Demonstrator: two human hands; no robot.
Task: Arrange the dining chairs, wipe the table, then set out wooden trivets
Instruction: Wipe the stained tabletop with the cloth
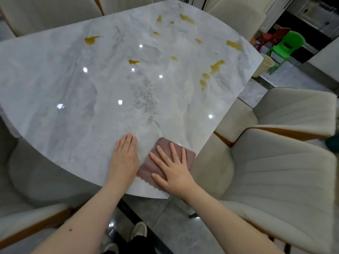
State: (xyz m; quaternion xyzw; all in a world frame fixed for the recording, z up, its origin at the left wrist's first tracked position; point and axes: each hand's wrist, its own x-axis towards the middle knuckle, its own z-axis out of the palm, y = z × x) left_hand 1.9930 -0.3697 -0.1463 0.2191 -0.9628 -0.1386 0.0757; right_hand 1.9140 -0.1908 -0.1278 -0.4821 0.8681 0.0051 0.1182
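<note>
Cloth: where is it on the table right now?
In the head view the cloth lies flat at the table's near edge, under the right hand, with the left hand on bare marble just beside it.

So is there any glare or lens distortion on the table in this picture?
Head view: several small white ceiling-light glints dot the glossy table; the wide-angle lens bows its straight edges and the chairs; the yellow spills stay readable, the edges soften slightly.
</note>
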